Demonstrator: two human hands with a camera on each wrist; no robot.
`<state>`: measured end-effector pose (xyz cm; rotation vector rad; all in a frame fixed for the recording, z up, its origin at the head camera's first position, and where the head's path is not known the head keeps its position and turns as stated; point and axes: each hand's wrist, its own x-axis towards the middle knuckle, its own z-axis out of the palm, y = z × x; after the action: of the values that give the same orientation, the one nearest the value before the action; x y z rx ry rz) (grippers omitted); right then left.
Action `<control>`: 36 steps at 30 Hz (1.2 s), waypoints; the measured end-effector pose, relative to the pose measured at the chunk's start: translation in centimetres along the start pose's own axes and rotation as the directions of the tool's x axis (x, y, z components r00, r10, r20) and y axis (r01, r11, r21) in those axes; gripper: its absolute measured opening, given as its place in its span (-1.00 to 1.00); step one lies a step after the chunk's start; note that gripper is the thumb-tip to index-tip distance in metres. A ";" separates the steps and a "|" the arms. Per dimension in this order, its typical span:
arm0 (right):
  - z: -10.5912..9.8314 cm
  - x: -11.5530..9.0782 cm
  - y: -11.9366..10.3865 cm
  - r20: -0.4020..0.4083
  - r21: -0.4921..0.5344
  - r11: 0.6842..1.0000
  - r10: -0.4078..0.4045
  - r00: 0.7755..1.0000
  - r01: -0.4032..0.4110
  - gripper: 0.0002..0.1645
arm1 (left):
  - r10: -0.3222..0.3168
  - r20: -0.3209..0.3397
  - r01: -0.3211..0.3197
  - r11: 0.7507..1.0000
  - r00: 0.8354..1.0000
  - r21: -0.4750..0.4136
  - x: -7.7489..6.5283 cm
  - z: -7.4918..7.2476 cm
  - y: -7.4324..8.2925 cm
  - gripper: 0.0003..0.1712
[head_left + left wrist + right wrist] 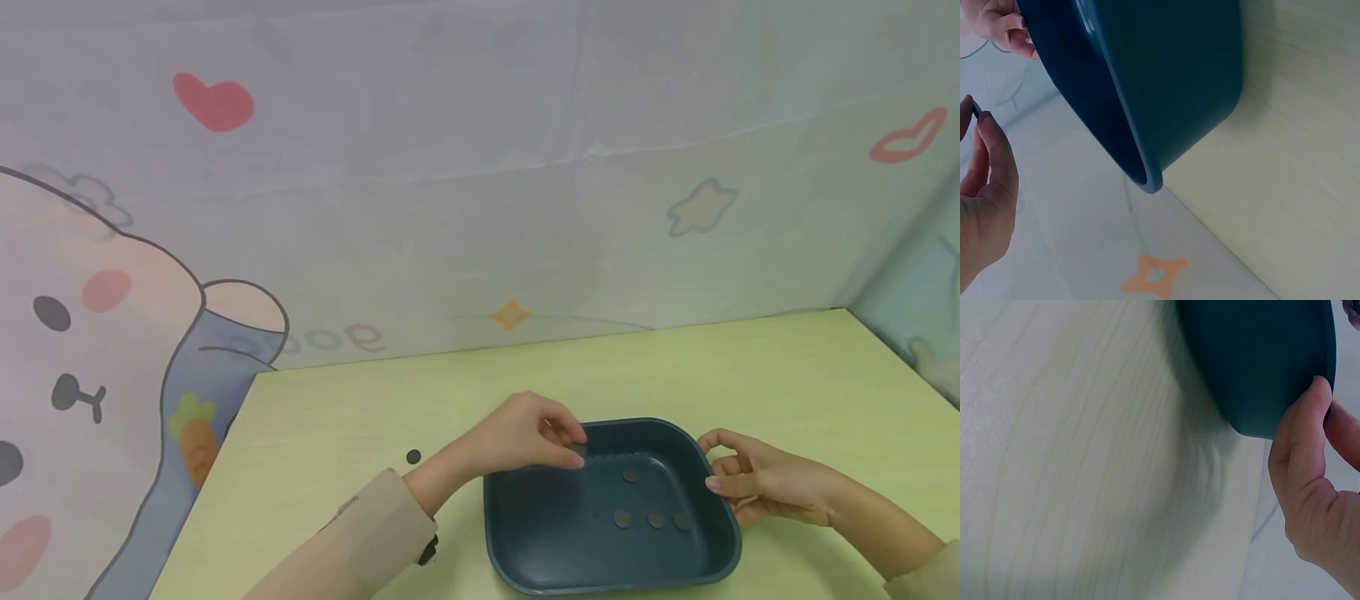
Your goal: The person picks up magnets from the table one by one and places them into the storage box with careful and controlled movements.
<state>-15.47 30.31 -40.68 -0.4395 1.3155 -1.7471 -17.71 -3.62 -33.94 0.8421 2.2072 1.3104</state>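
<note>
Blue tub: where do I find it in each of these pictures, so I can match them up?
Head: the tub sits low, right of centre.
Left wrist: upper middle, cut off by the picture's top.
Right wrist: upper right, also cut off at the top.
Shared landmark: the right hand holding it, seen in all three.

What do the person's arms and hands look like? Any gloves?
No gloves! The left hand and right hand are bare, with no rings that I can see. The left sleeve is beige, with a small dark marking too tiny to read. The right sleeve, only partly in view, is beige too. Something small and black shows beside the left cuff; I can't tell what.
</note>
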 end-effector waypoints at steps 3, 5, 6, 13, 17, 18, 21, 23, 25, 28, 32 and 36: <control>0.0 0.1 0.0 0.001 -0.001 1.000 -0.001 1.000 0.001 -0.69 | 0.007 0.013 -0.006 1.000 1.000 -0.006 0.3 0.1 0.1 -0.77; 0.0 0.1 0.0 0.001 -0.003 1.000 -0.001 1.000 0.001 -0.69 | 0.013 0.021 -0.012 1.000 1.000 -0.014 0.4 0.1 0.1 -0.77; 0.0 0.1 0.0 0.001 -0.004 1.000 -0.002 1.000 0.002 -0.69 | 0.017 0.024 -0.017 1.000 1.000 -0.016 0.5 0.2 0.1 -0.78; -0.1 0.2 0.0 -0.004 -0.013 1.000 -0.003 1.000 0.003 -0.69 | 0.035 0.026 -0.034 0.999 0.999 -0.032 1.2 0.5 0.3 -0.78; -0.1 0.1 0.0 -0.010 -0.010 1.000 0.000 1.000 -0.001 -0.69 | 0.038 0.018 -0.038 0.999 0.999 -0.020 1.5 0.8 0.3 -0.74; -0.1 0.0 0.0 -0.011 -0.009 1.000 0.001 1.000 -0.001 -0.69 | 0.036 0.015 -0.035 0.999 0.999 -0.017 1.6 0.9 0.3 -0.72; -0.1 0.0 0.1 -0.013 -0.008 1.000 0.002 1.000 -0.002 -0.69 | 0.025 0.011 -0.025 1.000 1.000 -0.014 1.7 1.0 0.2 -0.67; 0.0 0.0 0.1 -0.014 -0.007 1.000 0.002 1.000 -0.002 -0.69 | 0.024 0.010 -0.024 1.000 1.000 -0.016 1.6 1.0 0.1 -0.65; 0.0 -0.1 0.1 -0.015 -0.006 1.000 0.002 1.000 -0.002 -0.69 | 0.027 0.011 -0.027 0.999 1.000 -0.019 1.5 0.8 0.0 -0.66; 0.1 -0.1 0.2 -0.017 -0.005 1.000 0.001 1.000 -0.001 -0.70 | 0.037 0.005 -0.037 0.999 0.999 -0.018 1.1 0.3 -0.2 -0.67; 0.1 -0.1 0.2 -0.017 -0.003 1.000 0.000 1.000 0.000 -0.70 | 0.026 -0.019 -0.026 1.000 0.999 -0.010 0.3 -0.6 -0.7 -0.69; 0.1 -0.1 0.2 -0.015 0.000 1.000 -0.002 1.000 0.002 -0.69 | -0.006 -0.051 0.005 1.000 0.999 -0.011 -0.7 -1.6 -1.2 -0.71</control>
<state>-15.27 30.28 -40.76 -0.4286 1.3265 -1.7556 -18.58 -5.52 -34.23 0.8063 2.2382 1.3544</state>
